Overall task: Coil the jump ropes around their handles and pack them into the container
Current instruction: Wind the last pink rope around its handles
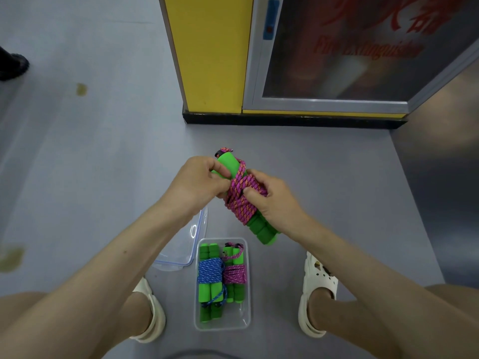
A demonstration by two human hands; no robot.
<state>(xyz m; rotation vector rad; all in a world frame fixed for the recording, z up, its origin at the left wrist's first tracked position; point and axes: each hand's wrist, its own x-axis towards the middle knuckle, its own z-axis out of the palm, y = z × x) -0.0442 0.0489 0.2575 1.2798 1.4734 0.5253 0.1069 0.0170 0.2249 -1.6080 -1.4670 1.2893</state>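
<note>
I hold a jump rope [242, 200] with green foam handles and a pink-and-orange cord coiled round them, above the floor. My left hand [199, 181] pinches the cord and the upper handle end. My right hand [272, 200] grips the coiled middle from the right, thumb on the cord. Below, a clear plastic container [247, 325] stands on the floor between my feet. Inside lie a green-handled rope wrapped in blue cord [210, 274] on the left and one wrapped in pink cord [234, 274] on the right.
The container's clear lid [191, 244] lies tilted just left of it. My feet in pale sandals [315, 288] flank the container. A yellow pillar [210, 55] and a glass-fronted fire extinguisher cabinet [337, 53] stand ahead on the grey floor.
</note>
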